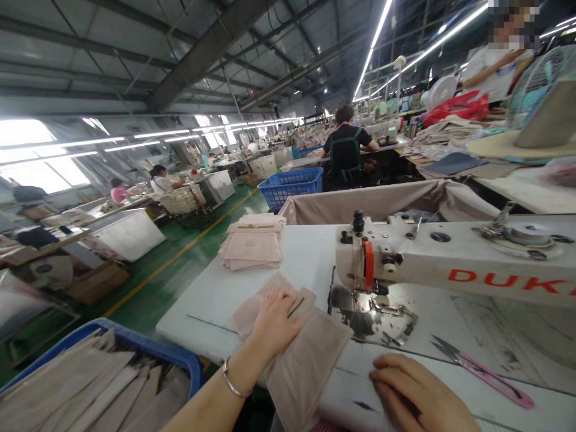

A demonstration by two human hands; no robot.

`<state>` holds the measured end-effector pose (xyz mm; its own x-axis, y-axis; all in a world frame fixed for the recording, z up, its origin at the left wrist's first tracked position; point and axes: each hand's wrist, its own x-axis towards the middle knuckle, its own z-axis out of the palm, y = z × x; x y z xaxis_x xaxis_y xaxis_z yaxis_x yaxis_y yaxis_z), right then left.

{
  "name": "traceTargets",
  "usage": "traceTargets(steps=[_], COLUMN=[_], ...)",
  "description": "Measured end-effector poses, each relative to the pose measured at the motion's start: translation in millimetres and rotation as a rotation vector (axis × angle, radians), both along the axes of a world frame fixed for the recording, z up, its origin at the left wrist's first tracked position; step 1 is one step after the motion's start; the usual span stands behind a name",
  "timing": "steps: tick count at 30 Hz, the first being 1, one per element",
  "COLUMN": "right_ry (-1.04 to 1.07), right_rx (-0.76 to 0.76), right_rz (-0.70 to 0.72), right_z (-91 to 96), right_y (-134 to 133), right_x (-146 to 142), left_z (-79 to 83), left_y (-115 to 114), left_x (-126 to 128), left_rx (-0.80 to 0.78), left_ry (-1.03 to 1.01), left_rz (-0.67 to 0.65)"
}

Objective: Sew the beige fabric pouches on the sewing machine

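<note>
1. Under our left hand (275, 318) lies a taupe fabric panel (310, 369), slanting toward us; our fingers spread over its upper end, by a small tab with a dark slit (302, 303). We cannot tell whether they pinch the cloth or only press it. A paler pink-beige piece (246, 309) shows just beyond them.
2. Well apart from it, our right hand (420, 390) is loosely bent at the table's near edge, a gap showing between its fingers.
3. Just beside and beyond our right hand lie pink-handled scissors (488, 375), blades slightly parted.
4. Left of our left forearm, with its silver bangle (234, 384), stands a blue plastic basket (195, 363) of fabric pieces.
5. Beyond our right hand stands a sewing machine (418, 258) lettered "DUK".
6. Past our left hand, a stack of pink-beige sewn pieces (254, 246) rests on the white tabletop (310, 240).
7. Farther beyond both hands, we see another blue basket (294, 187) and a seated co-worker in black (344, 150).
</note>
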<state>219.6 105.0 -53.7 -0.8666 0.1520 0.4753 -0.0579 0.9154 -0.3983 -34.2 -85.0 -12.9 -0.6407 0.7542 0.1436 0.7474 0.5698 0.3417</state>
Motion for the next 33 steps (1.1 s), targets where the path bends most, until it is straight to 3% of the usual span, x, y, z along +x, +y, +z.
traceTargets(steps=[8, 12, 19, 25, 33], right_ry=[-0.096, -0.029, -0.067, -0.048, -0.018], right_rx=[-0.257, -0.369, -0.494, -0.502, -0.499], right_rz=[-0.078, -0.042, -0.01, 0.035, 0.0], right_z=[19.2, 40.6, 84.6, 102.2, 106.8], right_y=[-42, -45, -44, -45, -47], right_x=[-43, -41, -26, -18, -16], left_z=[26.0, 48.5, 77.3, 80.2, 77.1], left_y=[8, 0, -6, -11, -13], left_x=[45, 68, 88, 96, 99], left_rx=[0.053, 0.297, 0.555, 0.697, 0.762], left_ry=[-0.312, -0.717, -0.999, -1.162, -1.218], left_rz=[-0.152, -0.2, -0.118, -0.059, -0.035])
